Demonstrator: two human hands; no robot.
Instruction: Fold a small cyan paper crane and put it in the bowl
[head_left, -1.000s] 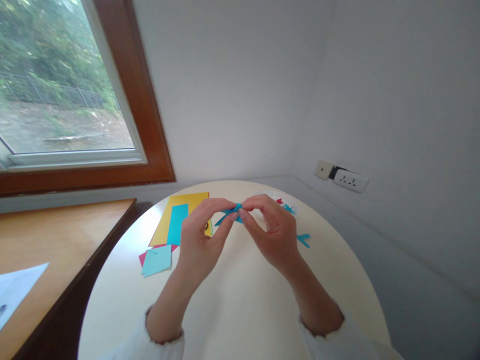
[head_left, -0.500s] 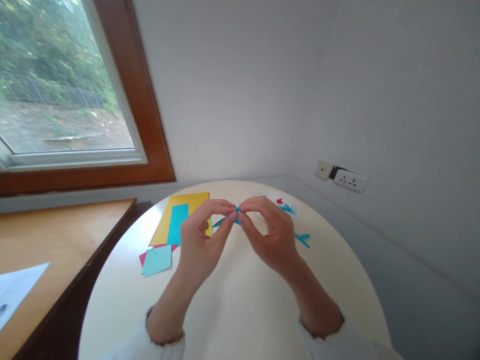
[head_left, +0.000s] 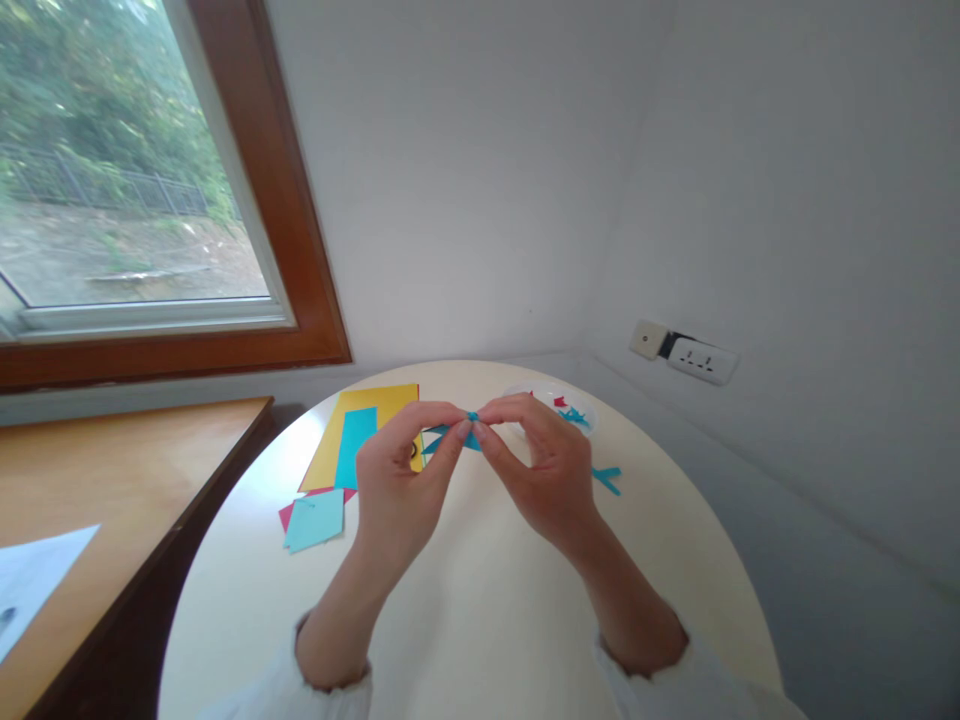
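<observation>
Above the round table, my left hand (head_left: 397, 485) and my right hand (head_left: 546, 475) meet fingertip to fingertip. Thumb and index finger of each pinch a small piece of folded blue paper (head_left: 472, 416) between them. Its exact shape is mostly covered by the fingers. Behind and below the fingertips, more blue paper (head_left: 433, 446) with pointed ends shows, partly hidden by my left hand. Past my right hand lie blue paper strips (head_left: 609, 478), and beyond them a clear dish (head_left: 592, 425) contains small blue and red paper pieces.
On the cream round table (head_left: 480, 620), yellow sheets (head_left: 394, 397) lie at the back left with a blue paper rectangle (head_left: 355, 445) on top. Pale blue squares (head_left: 315, 522) overlap red paper nearby. A wooden desk (head_left: 150, 455) stands left; a wall socket (head_left: 703, 360) is at right.
Both hands keep their pinch on the small blue paper. The fingertips have shifted slightly to the left, and a bit more of the blue paper behind them shows.
</observation>
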